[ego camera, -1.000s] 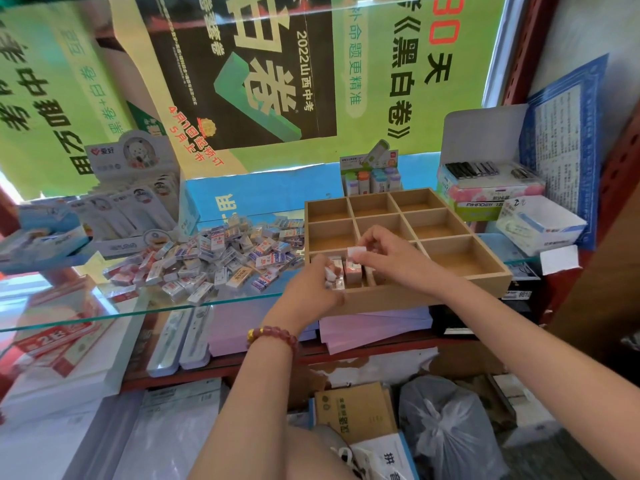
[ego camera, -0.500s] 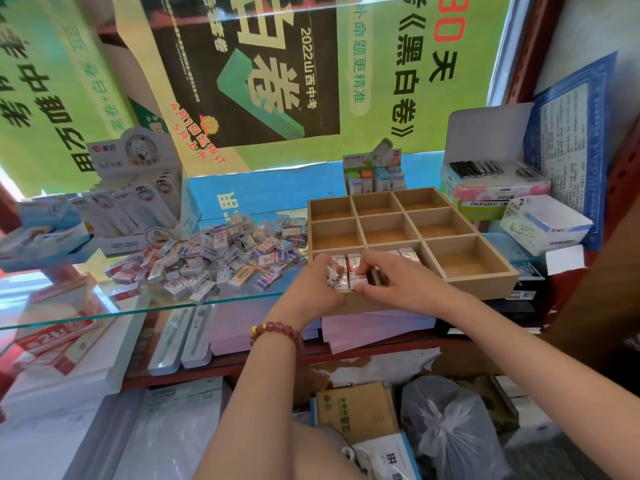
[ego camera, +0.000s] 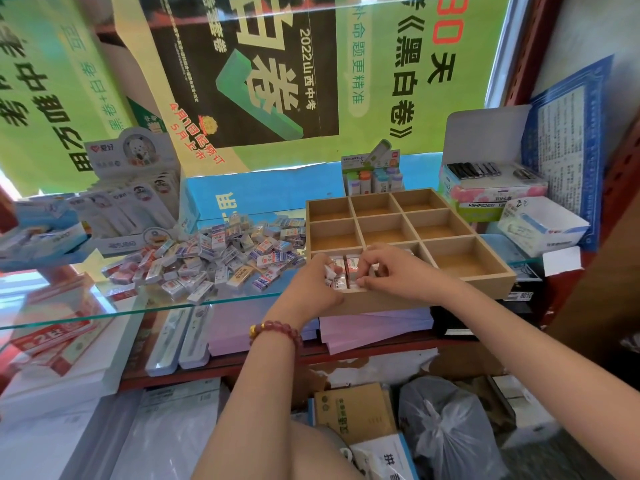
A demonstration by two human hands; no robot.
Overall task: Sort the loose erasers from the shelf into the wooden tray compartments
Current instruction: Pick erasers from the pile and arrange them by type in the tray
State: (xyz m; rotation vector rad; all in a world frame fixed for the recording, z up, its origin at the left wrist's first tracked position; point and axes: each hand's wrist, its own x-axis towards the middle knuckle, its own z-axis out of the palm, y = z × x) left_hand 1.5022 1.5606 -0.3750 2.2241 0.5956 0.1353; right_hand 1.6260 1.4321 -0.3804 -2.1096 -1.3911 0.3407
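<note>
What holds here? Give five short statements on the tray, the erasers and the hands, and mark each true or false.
1. The wooden tray has nine compartments. True.
2. Both hands work at the tray's near row. True: the left hand and right hand meet over erasers standing in a near compartment.
3. The far row of compartments is full of erasers. False: the far and middle rows show bare wood.
4. The loose eraser pile lies to the right of the tray. False: it lies on the glass shelf to the tray's left.
5. A beaded bracelet is on the right wrist. False: it is on the left wrist.
</note>
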